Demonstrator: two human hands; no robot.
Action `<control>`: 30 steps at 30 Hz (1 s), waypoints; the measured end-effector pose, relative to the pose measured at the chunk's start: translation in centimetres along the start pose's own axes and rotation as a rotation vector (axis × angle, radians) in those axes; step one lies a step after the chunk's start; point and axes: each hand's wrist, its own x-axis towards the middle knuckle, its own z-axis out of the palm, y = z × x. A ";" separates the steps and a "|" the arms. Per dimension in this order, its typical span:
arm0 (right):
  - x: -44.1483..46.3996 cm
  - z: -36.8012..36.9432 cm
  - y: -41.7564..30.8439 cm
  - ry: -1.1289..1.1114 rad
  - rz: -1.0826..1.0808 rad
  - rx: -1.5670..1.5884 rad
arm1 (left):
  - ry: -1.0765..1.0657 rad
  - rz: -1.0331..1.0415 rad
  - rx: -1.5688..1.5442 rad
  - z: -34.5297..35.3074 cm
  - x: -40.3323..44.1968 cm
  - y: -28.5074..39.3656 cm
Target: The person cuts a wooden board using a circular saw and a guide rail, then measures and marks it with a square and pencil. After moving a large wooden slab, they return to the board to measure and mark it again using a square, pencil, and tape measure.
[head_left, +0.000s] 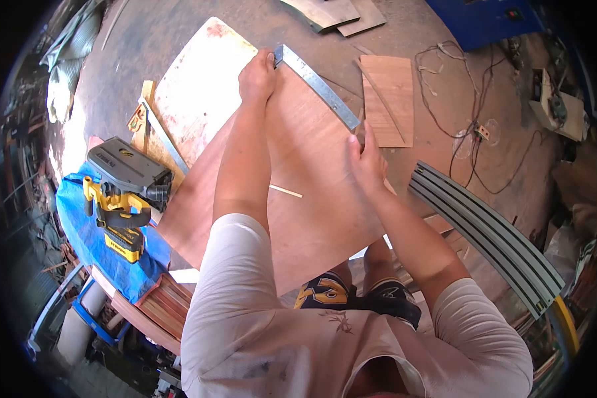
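Where left hand (pixel 257 76) and right hand (pixel 370 162) grip, metal strip (pixel 318 86) spans between

The brand name "DEWALT" stands in pale letters on the dark housing (pixel 127 164) of the yellow-and-black power tool at the left. The yellow-and-black battery pack (pixel 123 244) at the tool's lower end also bears lettering that appears to be the same brand name (upside down in this view), with smaller characters beside it that are too small to make out with certainty. On the dark shorts (pixel 361 300), a large yellow mark resembles a letter or a number, but folds leave it unclear; a small pale mark on the other leg is illegible.
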 end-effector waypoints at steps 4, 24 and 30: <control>2.8 1.9 1.6 0.074 0.057 0.159 | -0.035 -0.051 0.052 -0.2 -0.1 0.4; 3.0 1.7 1.3 0.008 0.139 0.313 | 0.238 0.298 0.153 1.5 -0.1 -0.8; 2.9 0.4 0.1 -0.070 0.216 0.170 | 0.183 0.221 0.176 1.2 -0.2 -0.1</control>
